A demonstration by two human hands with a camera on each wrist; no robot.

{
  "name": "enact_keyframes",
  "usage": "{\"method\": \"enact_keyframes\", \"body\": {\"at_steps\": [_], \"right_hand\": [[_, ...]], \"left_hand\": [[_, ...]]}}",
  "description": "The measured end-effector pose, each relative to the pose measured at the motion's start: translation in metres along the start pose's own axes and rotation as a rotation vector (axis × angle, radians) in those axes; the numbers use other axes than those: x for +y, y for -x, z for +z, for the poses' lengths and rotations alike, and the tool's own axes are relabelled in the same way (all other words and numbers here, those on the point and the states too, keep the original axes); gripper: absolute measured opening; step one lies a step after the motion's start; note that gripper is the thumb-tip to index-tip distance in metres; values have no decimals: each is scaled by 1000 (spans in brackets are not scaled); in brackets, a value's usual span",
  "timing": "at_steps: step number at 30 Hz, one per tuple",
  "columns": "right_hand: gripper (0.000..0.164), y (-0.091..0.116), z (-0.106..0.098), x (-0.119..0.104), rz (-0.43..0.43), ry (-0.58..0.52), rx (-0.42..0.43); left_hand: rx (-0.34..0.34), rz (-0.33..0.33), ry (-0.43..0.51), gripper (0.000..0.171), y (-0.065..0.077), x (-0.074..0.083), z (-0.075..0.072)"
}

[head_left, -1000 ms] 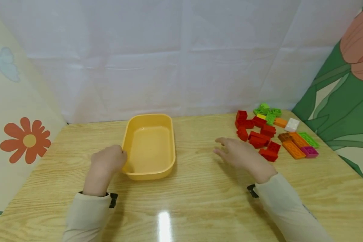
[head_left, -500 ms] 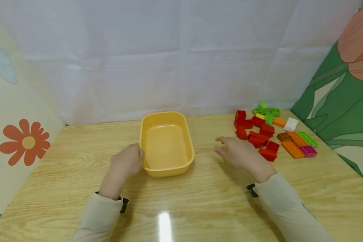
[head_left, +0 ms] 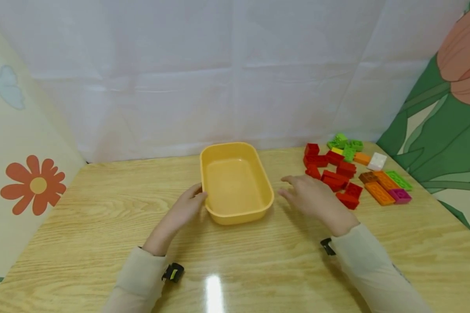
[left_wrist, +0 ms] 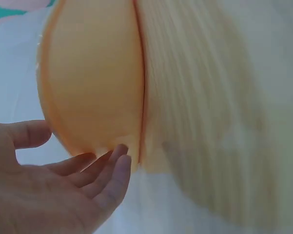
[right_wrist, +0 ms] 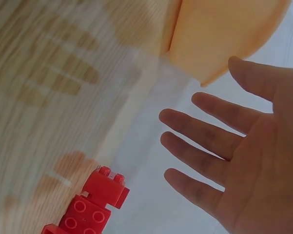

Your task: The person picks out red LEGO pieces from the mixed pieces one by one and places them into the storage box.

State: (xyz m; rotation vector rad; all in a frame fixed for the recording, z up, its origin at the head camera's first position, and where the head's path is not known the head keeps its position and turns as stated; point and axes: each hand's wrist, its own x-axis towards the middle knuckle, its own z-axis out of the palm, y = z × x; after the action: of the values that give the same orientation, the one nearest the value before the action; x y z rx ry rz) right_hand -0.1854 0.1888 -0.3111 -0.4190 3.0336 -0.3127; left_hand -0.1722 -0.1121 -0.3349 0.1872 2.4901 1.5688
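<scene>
A yellow plastic tray (head_left: 236, 191) lies on the wooden table in the middle of the head view. My left hand (head_left: 183, 208) is at its left side, thumb by the rim and fingers extended along the outer wall (left_wrist: 95, 83) in the left wrist view. To the right of the tray my right hand (head_left: 314, 199) hovers over the table with fingers spread, holding nothing. The right wrist view shows its palm (right_wrist: 263, 151) beside the tray's corner, with red toy bricks (right_wrist: 87, 212) below.
Several red bricks (head_left: 334, 180) are scattered beyond my right hand. Farther right lie green bricks (head_left: 349, 152), orange bricks (head_left: 379, 193), a white brick (head_left: 377, 161) and a magenta brick (head_left: 400, 196). A white cloth (head_left: 160, 87) hangs along the table's back edge.
My left hand has slid the tray rightward toward my right hand, and its fingers have loosened from the rim. The right hand has stayed nearly still; the bricks have not moved.
</scene>
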Motion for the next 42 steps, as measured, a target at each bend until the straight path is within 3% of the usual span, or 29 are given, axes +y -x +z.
{"method": "enact_keyframes", "body": {"at_steps": [4, 7, 13, 17, 22, 30, 35, 42], "right_hand": [[54, 0, 0, 1, 5, -1, 2], [54, -1, -1, 3, 22, -31, -10], [58, -4, -4, 16, 58, -151, 33], [56, -5, -6, 23, 41, -238, 128], [49, -5, -12, 30, 44, -253, 218], [37, 5, -23, 55, 51, -162, 288], [32, 18, -23, 79, 2, -82, 343], [27, 37, -16, 108, -7, 39, 287]], "left_hand": [[-3, -60, 232, 51, -6, -5, 3], [35, -103, 427, 51, -10, -10, 6], [204, -25, 668, 44, -15, -18, 16], [216, 25, 784, 45, -16, -23, 23], [176, 49, 804, 50, -16, -29, 26], [188, 82, 803, 51, -18, -31, 28], [192, 98, 799, 51, -22, -28, 32], [168, 73, 784, 54, -24, -27, 35]]}}
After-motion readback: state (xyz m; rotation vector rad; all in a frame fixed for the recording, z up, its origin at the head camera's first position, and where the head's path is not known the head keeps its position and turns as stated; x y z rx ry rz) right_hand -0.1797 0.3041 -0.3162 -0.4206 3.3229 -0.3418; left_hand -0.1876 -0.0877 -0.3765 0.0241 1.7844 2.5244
